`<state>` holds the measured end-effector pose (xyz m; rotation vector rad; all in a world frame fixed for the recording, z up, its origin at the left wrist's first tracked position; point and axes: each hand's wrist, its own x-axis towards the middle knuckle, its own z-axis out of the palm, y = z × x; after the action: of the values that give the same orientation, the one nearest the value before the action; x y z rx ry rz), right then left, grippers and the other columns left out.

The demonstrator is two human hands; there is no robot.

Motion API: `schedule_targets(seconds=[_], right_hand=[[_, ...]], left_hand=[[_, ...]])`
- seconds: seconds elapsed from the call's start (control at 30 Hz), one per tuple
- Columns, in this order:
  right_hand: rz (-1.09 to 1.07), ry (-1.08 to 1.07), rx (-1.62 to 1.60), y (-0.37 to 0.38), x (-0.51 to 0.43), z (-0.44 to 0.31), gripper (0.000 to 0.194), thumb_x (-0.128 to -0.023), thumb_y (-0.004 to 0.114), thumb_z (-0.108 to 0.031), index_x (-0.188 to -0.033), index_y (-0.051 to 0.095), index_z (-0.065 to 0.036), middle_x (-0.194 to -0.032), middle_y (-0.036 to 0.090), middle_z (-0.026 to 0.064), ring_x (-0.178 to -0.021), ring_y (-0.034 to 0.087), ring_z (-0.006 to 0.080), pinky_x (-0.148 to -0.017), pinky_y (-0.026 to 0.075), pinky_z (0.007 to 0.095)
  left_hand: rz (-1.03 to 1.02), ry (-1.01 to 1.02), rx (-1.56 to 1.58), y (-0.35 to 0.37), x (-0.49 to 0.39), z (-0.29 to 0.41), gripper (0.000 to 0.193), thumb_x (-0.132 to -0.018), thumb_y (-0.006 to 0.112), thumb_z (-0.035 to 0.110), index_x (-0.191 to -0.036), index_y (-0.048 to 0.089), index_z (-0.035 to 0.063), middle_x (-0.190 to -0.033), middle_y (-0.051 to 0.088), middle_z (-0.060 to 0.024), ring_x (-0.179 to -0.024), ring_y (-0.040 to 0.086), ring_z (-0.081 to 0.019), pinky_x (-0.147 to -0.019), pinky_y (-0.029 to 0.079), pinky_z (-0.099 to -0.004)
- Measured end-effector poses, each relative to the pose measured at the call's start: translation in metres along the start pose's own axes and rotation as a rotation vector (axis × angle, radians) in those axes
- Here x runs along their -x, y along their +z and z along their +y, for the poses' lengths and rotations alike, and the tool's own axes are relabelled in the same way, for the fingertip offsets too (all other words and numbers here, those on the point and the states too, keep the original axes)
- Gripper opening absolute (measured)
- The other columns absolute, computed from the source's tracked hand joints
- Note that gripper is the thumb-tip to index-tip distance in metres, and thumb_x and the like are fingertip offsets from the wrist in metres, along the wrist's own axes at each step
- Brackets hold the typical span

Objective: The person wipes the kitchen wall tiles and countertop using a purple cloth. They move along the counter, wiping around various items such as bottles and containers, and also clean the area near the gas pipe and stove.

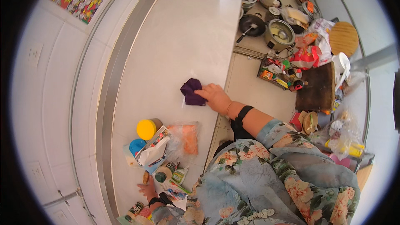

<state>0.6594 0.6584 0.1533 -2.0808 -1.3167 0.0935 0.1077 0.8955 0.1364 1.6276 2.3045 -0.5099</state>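
My right hand (217, 97) grips the edge of a folded dark purple cloth (193, 93), which lies flat on the white tabletop (175, 47). Down at the lower left, my left hand (148, 189) has its fingers apart over the same surface. A small brown object (145, 177) is right by its fingertips; whether they touch it is unclear. Around that hand stand a jar with a dark green lid (161, 176), an open tissue box (153, 153) and a green packet (179, 175).
Beyond the tissue box are a yellow-lidded container (146, 129), a blue-lidded one (137, 146) and an orange item in clear plastic (189, 139). A tiled wall (56, 100) borders the table's left. Across the floor stand a frying pan (252, 25), a pot (279, 35) and a condiment rack (278, 74).
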Motion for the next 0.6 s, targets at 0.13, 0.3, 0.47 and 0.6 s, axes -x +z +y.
schedule_targets(seconds=[0.13, 0.3, 0.47, 0.6], right_hand=[[0.037, 0.053, 0.105, -0.013, -0.037, 0.026, 0.062, -0.07, 0.069, -0.002, -0.127, 0.056, -0.02, -0.117, 0.06, 0.0059, -0.111, 0.051, 0.0287, -0.09, 0.039, 0.0443], [0.184, 0.139, 0.218, -0.035, -0.086, 0.087, 0.064, -0.066, 0.071, -0.003, -0.127, 0.056, -0.018, -0.115, 0.062, 0.006, -0.111, 0.053, 0.0289, -0.09, 0.041, 0.0442], [0.261, 0.322, 0.349, -0.062, -0.132, 0.175, 0.062, -0.071, 0.071, -0.008, -0.13, 0.054, -0.02, -0.121, 0.059, 0.0074, -0.117, 0.052, 0.0293, -0.094, 0.042, 0.0468], [0.313, 0.467, 0.473, -0.085, -0.168, 0.244, 0.064, -0.076, 0.071, -0.015, -0.136, 0.048, -0.019, -0.135, 0.051, 0.0142, -0.125, 0.047, 0.0332, -0.102, 0.04, 0.0481]], left_hand=[[0.016, -0.08, 0.074, -0.005, 0.012, 0.007, 0.128, -0.066, 0.065, 0.079, -0.155, -0.005, 0.0185, -0.157, -0.003, -0.0297, -0.14, 0.008, -0.0566, -0.113, 0.018, -0.059], [-0.042, -0.075, 0.151, -0.004, 0.012, -0.001, 0.13, -0.065, 0.069, 0.075, -0.154, -0.009, 0.0204, -0.157, -0.005, -0.0277, -0.141, 0.006, -0.0559, -0.115, 0.015, -0.0571], [-0.055, -0.122, 0.098, 0.001, 0.002, -0.004, 0.131, -0.065, 0.073, 0.07, -0.153, -0.012, 0.0228, -0.158, -0.006, -0.0263, -0.142, 0.004, -0.054, -0.117, 0.013, -0.0543], [-0.033, -0.188, 0.122, 0.001, 0.004, 0.002, 0.134, -0.063, 0.08, 0.06, -0.152, -0.015, 0.0259, -0.158, -0.008, -0.025, -0.143, 0.003, -0.0531, -0.118, 0.012, -0.0535]])
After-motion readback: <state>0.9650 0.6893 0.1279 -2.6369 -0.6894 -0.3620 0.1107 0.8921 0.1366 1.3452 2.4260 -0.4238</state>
